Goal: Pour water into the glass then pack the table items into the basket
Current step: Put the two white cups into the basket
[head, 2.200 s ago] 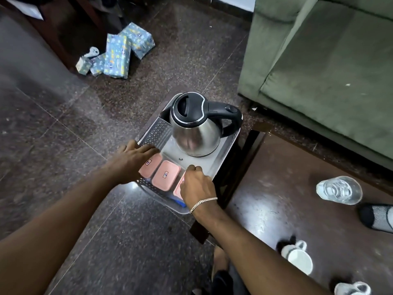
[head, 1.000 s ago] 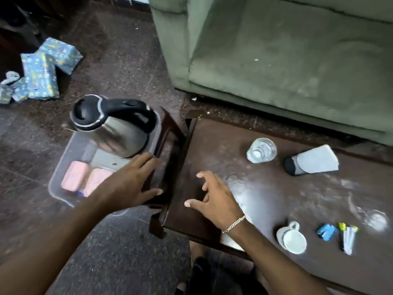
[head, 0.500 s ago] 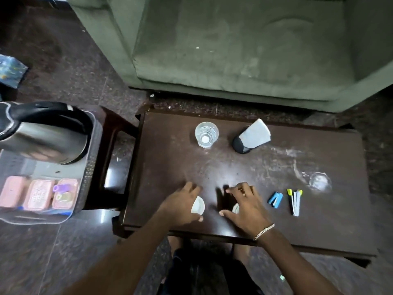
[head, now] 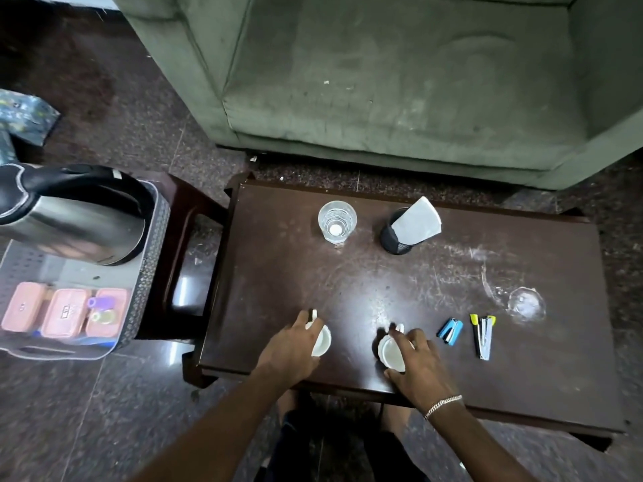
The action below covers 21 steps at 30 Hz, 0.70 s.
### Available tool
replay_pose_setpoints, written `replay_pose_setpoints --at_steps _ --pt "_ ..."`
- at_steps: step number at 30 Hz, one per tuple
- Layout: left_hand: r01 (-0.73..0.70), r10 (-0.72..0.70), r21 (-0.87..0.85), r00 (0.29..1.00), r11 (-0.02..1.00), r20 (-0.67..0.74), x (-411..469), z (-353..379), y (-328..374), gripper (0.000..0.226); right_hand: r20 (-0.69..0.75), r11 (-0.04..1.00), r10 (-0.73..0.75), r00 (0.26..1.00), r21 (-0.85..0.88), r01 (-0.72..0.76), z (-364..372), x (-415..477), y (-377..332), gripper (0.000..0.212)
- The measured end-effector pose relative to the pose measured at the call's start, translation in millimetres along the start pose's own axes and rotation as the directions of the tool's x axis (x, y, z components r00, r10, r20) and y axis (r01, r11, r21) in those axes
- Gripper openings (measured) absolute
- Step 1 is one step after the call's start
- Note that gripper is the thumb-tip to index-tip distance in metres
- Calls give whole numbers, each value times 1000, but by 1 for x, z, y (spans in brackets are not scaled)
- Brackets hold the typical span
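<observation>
Two white cups stand near the front edge of the dark wooden table [head: 400, 283]. My left hand [head: 290, 346] is closed around the left cup [head: 322, 339], and my right hand [head: 415, 356] grips the right cup [head: 389, 353]. Both cups rest on the tabletop. A clear glass [head: 336, 221] with water stands at the table's back. Left of the table, the grey basket [head: 146, 259] sits on a stool, holding a steel kettle [head: 69, 217] and three pink boxes [head: 64, 312].
A black mesh holder with white paper [head: 409, 227] stands right of the glass. A blue stapler [head: 450, 331] and a yellow-tipped stapler [head: 483, 335] lie right of my right hand. A green sofa [head: 400, 74] is behind the table. A wet ring [head: 525, 303] marks the right side.
My view swung right from the basket to the table. Both hands left the pink boxes in the basket, crossed to the table and closed on the two white cups.
</observation>
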<state>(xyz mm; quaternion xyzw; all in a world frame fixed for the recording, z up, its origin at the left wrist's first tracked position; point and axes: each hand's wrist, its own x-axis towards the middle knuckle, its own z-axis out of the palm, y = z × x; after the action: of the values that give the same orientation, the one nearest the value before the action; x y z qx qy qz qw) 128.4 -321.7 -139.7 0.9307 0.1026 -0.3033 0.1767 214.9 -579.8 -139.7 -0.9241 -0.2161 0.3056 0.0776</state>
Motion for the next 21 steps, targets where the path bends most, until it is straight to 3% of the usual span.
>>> replay_pose_setpoints --at_steps 9,21 --pt "-2 -3 -91 999 996 -53 -8 -8 -24 83 -45 1000 -13 999 2 14 -2 10 -25 73" --pt "13 -78 -206 948 978 -309 -69 -113 -132 82 -195 930 -277 941 190 313 -73 43 -198 71"
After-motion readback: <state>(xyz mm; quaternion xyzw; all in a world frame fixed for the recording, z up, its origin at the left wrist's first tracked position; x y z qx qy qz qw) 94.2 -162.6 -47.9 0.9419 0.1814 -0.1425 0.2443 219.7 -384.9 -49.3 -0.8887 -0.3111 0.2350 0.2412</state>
